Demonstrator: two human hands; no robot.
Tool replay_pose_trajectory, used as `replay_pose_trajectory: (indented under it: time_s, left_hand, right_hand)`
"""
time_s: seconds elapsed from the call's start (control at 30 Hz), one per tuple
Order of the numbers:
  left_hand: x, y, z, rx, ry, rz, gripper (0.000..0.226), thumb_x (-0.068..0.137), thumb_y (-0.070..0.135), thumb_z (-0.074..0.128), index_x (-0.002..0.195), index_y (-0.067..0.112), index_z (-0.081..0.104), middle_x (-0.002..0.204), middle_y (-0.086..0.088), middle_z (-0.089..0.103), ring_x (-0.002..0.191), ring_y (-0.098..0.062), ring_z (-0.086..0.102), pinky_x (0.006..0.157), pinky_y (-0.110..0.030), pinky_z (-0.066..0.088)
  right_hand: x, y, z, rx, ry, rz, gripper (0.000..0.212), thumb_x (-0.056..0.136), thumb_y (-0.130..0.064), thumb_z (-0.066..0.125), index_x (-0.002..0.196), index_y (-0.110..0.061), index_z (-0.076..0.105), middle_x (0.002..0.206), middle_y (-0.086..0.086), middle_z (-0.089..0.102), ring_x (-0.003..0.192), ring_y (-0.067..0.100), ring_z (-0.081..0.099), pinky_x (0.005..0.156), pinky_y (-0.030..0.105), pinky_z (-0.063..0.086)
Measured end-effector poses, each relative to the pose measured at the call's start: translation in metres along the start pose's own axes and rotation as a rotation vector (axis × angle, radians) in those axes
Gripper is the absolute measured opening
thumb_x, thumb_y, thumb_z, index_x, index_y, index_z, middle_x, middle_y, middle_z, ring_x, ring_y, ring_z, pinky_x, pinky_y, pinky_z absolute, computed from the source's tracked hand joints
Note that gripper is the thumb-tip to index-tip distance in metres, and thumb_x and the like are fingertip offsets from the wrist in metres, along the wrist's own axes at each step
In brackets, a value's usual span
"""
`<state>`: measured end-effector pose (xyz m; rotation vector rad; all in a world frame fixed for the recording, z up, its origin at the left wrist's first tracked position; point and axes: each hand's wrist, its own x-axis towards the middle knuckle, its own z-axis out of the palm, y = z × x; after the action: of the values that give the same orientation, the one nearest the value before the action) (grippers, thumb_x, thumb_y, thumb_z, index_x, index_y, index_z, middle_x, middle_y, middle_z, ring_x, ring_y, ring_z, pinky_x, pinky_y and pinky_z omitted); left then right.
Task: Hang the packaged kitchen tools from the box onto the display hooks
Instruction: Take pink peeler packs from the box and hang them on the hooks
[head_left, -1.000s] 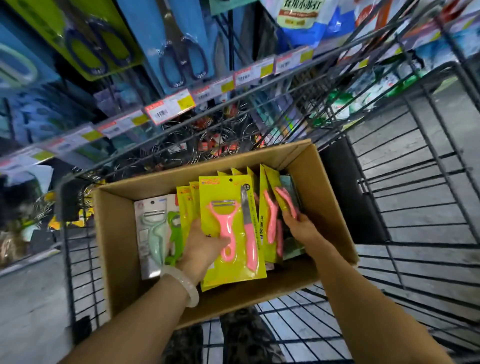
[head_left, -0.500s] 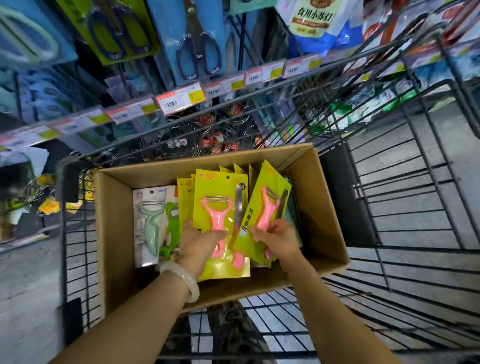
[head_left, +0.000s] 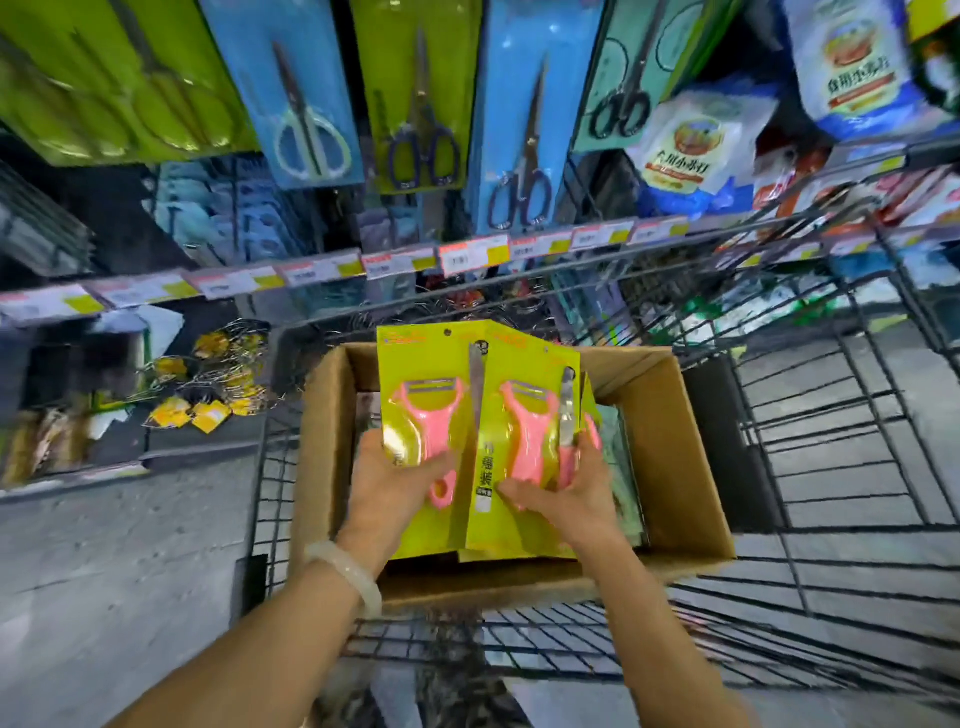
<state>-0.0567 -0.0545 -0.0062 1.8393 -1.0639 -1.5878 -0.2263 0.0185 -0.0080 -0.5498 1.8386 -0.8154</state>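
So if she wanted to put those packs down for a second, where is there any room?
Bare wire floor of the trolley lies right of the brown cardboard box, and more in front of it. The box is crowded with packs. The left hand and right hand each grip a yellow-green peeler pack.

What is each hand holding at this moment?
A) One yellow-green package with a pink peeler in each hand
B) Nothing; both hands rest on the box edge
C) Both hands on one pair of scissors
A: the left hand grips one peeler package and the right hand grips a second package, both raised above the cardboard box.
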Motion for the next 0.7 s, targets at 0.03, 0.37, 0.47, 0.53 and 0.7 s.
replay_pose_trajectory:
  time_s: [0.03, 0.37, 0.47, 0.53, 0.7]
  left_hand:
    - [-0.003, 0.005, -0.014, -0.025, 0.002, 0.033, 0.058, 0.065, 0.016, 0.086, 0.112, 0.007, 0.054, 0.097, -0.005, 0.067, 0.087, -0.019, 0.063, 0.069, -0.023, 0.048]
    - [-0.042, 0.013, -0.213, -0.260, 0.116, 0.248, 0.047, 0.071, 0.004, 0.079, 0.109, 0.021, 0.057, 0.090, 0.008, 0.070, 0.081, -0.010, 0.068, 0.067, -0.026, 0.051]
    - [-0.060, 0.007, -0.272, -0.251, 0.194, 0.311, 0.047, 0.070, 0.006, 0.081, 0.108, 0.025, 0.059, 0.097, 0.003, 0.071, 0.090, -0.016, 0.067, 0.080, -0.036, 0.053]
    - [-0.074, 0.002, -0.310, -0.263, 0.247, 0.344, 0.051, 0.069, 0.007, 0.082, 0.113, 0.020, 0.059, 0.101, -0.001, 0.071, 0.095, -0.023, 0.067, 0.087, -0.045, 0.053]
    - [-0.113, -0.010, -0.397, -0.312, 0.405, 0.403, 0.047, 0.057, 0.015, 0.088, 0.093, 0.023, 0.060, 0.089, -0.006, 0.070, 0.083, -0.027, 0.066, 0.083, -0.049, 0.053]
  right_hand:
    - [-0.002, -0.004, 0.007, -0.011, 0.008, -0.065, 0.122, 0.051, -0.032, 0.092, 0.147, -0.015, 0.020, 0.145, -0.002, 0.033, 0.130, 0.011, 0.036, 0.104, 0.026, 0.034]
    - [-0.101, -0.087, 0.163, -0.267, 0.093, -0.590, 0.113, 0.044, -0.038, 0.092, 0.140, -0.022, 0.034, 0.121, -0.005, 0.043, 0.119, 0.016, 0.040, 0.098, 0.030, 0.036]
    - [-0.134, -0.097, 0.208, -0.307, 0.063, -0.691, 0.112, 0.051, -0.028, 0.092, 0.145, -0.021, 0.030, 0.119, -0.007, 0.039, 0.114, 0.008, 0.033, 0.087, 0.019, 0.029]
    - [-0.154, -0.102, 0.239, -0.315, 0.025, -0.746, 0.113, 0.051, -0.031, 0.091, 0.145, -0.025, 0.028, 0.121, -0.006, 0.040, 0.113, 0.006, 0.033, 0.085, 0.018, 0.027]
    - [-0.204, -0.117, 0.313, -0.259, -0.091, -0.764, 0.121, 0.053, -0.034, 0.090, 0.149, -0.024, 0.017, 0.140, -0.004, 0.034, 0.127, 0.006, 0.032, 0.097, 0.017, 0.023]
